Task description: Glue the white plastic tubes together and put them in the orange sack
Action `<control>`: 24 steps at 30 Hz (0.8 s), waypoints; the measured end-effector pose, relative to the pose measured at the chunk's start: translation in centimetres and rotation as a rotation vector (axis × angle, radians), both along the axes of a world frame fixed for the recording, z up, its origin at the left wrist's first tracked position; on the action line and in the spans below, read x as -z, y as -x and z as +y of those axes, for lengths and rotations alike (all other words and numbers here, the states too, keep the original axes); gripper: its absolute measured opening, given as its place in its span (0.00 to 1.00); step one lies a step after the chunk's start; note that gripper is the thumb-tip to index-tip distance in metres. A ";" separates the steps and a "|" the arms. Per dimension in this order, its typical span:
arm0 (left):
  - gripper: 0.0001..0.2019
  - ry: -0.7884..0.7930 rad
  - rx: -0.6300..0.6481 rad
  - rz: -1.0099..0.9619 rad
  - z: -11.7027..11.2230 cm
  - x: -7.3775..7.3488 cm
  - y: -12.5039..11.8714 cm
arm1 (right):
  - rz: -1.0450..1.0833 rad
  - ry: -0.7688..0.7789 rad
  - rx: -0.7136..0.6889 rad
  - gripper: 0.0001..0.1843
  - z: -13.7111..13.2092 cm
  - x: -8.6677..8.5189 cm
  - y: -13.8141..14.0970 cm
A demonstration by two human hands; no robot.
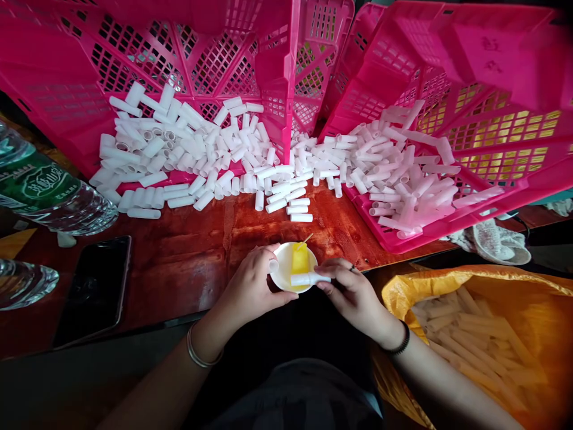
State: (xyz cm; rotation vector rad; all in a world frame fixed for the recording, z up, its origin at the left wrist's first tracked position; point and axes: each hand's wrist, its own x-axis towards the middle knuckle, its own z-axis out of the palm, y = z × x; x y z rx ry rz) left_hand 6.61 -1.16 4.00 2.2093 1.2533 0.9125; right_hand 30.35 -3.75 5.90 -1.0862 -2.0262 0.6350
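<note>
My left hand (pixel 251 276) curls around the left side of a small white bowl (pixel 278 273), thumb and fingers at its rim. A short white tube end (pixel 273 266) shows between that hand and the bowl. Inside the bowl lies a yellow block, perhaps a sponge (pixel 300 258), with a thin stick (pixel 307 239) leaning out over the rim. My right hand (pixel 353 292) pinches a white plastic tube (pixel 307 279) by its right end. This tube lies across the near part of the bowl, close to the yellow block; whether it touches the block I cannot tell.
Two pink crates (pixel 290 77) (pixel 465 230) lie tipped toward me, with many white tubes (pixel 192 143) spilling onto the reddish wooden table (pixel 201 239). At left are a water bottle (pixel 49 185) and a phone (pixel 96 286). A yellow sack (pixel 528 322) of longer tubes stands right.
</note>
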 end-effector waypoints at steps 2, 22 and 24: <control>0.34 0.024 -0.012 -0.005 0.1 0.0 0.0 | -0.112 -0.162 -0.116 0.12 0.3 0.0 -0.4; 0.11 -0.427 0.036 0.433 -0.7 -7.2 0.5 | 0.434 0.449 0.068 0.15 0.4 -6.7 1.4; 0.11 -0.416 0.035 0.411 -0.8 -7.3 0.4 | 0.431 0.439 0.062 0.14 0.3 -7.0 1.3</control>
